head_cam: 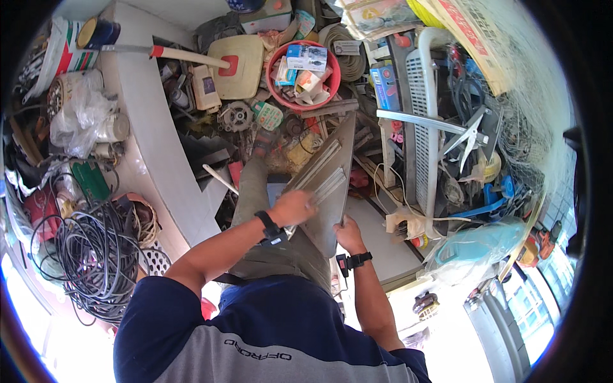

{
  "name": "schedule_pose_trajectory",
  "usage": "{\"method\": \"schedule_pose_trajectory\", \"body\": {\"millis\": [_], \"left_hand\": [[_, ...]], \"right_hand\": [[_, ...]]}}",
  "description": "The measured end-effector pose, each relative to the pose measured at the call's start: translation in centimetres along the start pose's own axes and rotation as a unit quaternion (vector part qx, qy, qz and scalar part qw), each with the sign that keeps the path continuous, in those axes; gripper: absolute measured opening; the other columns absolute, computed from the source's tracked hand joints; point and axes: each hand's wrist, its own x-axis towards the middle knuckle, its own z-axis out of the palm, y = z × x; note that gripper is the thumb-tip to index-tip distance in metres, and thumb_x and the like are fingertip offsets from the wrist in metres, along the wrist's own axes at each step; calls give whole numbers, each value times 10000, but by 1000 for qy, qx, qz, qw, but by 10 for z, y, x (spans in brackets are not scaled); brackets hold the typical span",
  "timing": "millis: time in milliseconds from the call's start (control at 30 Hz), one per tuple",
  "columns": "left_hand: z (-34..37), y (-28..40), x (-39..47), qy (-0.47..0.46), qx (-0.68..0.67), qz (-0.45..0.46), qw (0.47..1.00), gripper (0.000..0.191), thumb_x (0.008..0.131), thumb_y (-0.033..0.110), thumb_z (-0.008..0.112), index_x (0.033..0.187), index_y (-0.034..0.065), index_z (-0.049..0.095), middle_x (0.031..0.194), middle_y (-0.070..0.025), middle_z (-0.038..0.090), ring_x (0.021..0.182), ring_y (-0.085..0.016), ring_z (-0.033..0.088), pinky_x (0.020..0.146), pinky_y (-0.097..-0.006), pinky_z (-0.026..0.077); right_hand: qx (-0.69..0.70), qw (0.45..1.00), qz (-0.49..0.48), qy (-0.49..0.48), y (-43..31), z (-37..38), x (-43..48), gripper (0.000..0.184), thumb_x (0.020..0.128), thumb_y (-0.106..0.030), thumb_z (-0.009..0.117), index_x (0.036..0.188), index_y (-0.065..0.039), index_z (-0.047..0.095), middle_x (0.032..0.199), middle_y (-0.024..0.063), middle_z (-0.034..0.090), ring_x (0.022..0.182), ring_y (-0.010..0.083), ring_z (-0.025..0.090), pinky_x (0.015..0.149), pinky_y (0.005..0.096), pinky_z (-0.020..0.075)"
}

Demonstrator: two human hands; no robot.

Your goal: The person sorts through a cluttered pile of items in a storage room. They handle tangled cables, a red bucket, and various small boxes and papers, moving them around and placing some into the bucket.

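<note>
A flat grey-brown panel [330, 225] leans at a slant in front of my legs. Two groups of narrow, pale metal-looking strips [330, 184] lie along its face. My left hand [293, 208] is over the panel's left part at the lower end of the strips. Its fingers are curled and slightly blurred, so whether it grips a strip is unclear. With my right hand [349, 234] I hold the panel's lower right edge. Both wrists wear black straps.
A red basin [302, 106] of small boxes stands ahead. A white plastic basket [421, 134] and locking clamp [467, 134] are at right. Coiled black cable [98, 258] hangs left, beside a white ledge [158, 139]. A white-handled mallet [191, 55] crosses the ledge.
</note>
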Motion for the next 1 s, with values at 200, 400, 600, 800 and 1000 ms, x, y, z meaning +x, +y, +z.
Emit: {"method": "schedule_pose_trajectory", "body": {"millis": [200, 400, 600, 800, 1000], "left_hand": [[-73, -21, 11, 108, -23, -20, 994, 372, 933, 214, 725, 1183, -59, 698, 913, -199, 749, 821, -296, 746, 760, -393, 573], [-108, -5, 11, 117, 7, -26, 993, 398, 930, 261, 705, 1213, -18, 710, 1014, -240, 755, 968, -404, 734, 862, -459, 572], [-135, 18, 20, 87, 84, 28, 992, 434, 933, 284, 704, 1211, -49, 701, 993, -254, 748, 949, -419, 725, 865, -469, 567], [-149, -10, 54, 36, 173, 90, 980, 484, 977, 301, 693, 1250, -97, 667, 1054, -266, 742, 984, -401, 714, 874, -490, 545], [-151, -93, 117, -5, -63, -111, 992, 297, 987, 226, 647, 1016, -62, 715, 921, -145, 739, 769, -210, 706, 588, -397, 519]], "right_hand": [[-73, 994, -46, 70, -7, -10, -17, 337, 897, -213, 592, 1145, 6, 652, 1047, 286, 721, 1019, 489, 678, 900, 553, 536], [-144, 982, -39, 118, -13, -17, -45, 304, 900, -222, 612, 1110, -6, 651, 980, 280, 722, 943, 486, 691, 859, 571, 545], [-157, 972, -81, 158, -24, -21, -92, 307, 877, -206, 661, 1120, -20, 640, 907, 262, 719, 866, 465, 702, 790, 568, 556], [-214, 960, -95, 156, -32, -10, -110, 312, 861, -187, 678, 1115, -22, 605, 806, 228, 709, 734, 423, 704, 683, 563, 551], [-185, 965, -73, 168, -27, 19, -88, 366, 841, -166, 667, 1185, -41, 648, 826, 238, 716, 755, 437, 706, 709, 562, 563]]}}
